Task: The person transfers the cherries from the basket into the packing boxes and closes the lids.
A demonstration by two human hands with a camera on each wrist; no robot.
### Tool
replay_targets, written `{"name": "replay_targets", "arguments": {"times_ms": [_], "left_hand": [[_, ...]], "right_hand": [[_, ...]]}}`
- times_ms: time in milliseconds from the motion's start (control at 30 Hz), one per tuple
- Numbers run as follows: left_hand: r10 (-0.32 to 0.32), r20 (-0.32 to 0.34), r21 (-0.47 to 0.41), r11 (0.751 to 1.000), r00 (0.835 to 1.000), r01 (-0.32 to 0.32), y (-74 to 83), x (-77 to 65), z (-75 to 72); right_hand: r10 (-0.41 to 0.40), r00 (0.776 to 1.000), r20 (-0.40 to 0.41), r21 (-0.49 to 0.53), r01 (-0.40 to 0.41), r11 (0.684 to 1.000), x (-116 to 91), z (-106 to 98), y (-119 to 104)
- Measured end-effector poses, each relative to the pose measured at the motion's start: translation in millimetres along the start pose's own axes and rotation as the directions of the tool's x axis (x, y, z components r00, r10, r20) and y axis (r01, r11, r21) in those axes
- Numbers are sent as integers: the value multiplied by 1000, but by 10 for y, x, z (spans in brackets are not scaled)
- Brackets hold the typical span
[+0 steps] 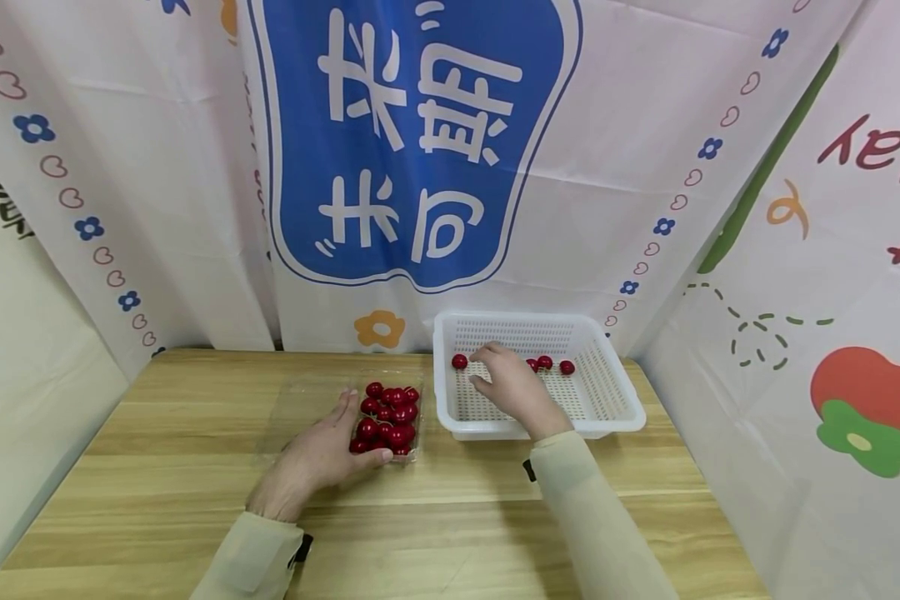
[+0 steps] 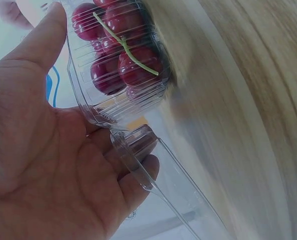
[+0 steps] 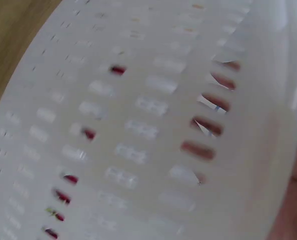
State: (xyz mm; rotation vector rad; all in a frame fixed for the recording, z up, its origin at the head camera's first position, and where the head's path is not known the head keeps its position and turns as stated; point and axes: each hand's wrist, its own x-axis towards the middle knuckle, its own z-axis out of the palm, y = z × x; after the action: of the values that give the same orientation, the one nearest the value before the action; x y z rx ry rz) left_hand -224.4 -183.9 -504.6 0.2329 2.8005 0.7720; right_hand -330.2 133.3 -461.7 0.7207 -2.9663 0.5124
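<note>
My left hand (image 1: 318, 458) holds a clear plastic clamshell box (image 2: 81, 95), thumb along one side and fingers at its hinged edge. Red cherries (image 1: 390, 412) fill the box, and a green stem (image 2: 126, 47) lies across some of them. Its transparent lid (image 1: 296, 408) is folded out to the left. Inside a white slotted basket (image 1: 444, 408), my right hand (image 1: 513, 385) hovers with relaxed fingers, fingertips beside a single cherry (image 1: 459, 362). A few more cherries (image 1: 567, 367) lie along the basket's far side, partly behind this hand. In the right wrist view the basket wall covers most of the hand.
Both containers stand on a wood-grain table (image 1: 450, 525), the basket near its far right edge. A printed white curtain (image 1: 600, 108) hangs right behind the table, and another printed sheet (image 1: 780, 400) borders the right side.
</note>
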Motion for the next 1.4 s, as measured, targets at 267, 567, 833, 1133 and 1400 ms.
{"name": "replay_targets", "arguments": {"times_ms": [267, 567, 833, 1133, 1400], "left_hand": [[-5, -2, 2, 1000, 1000, 5, 1, 7, 1], [-4, -3, 3, 1000, 1000, 4, -4, 10, 0], [-1, -2, 4, 1000, 1000, 1, -3, 1, 0], [3, -2, 4, 1000, 1000, -3, -8, 6, 7], [-7, -2, 8, 1000, 1000, 7, 2, 11, 7]], "right_hand": [[64, 998, -6, -51, -64, 997, 13, 23, 299], [145, 989, 25, -81, -143, 986, -9, 14, 542], [263, 959, 105, -74, -256, 964, -21, 4, 723], [343, 907, 245, -96, -329, 939, -34, 0, 811], [319, 903, 288, -138, -290, 947, -31, 74, 853]]}}
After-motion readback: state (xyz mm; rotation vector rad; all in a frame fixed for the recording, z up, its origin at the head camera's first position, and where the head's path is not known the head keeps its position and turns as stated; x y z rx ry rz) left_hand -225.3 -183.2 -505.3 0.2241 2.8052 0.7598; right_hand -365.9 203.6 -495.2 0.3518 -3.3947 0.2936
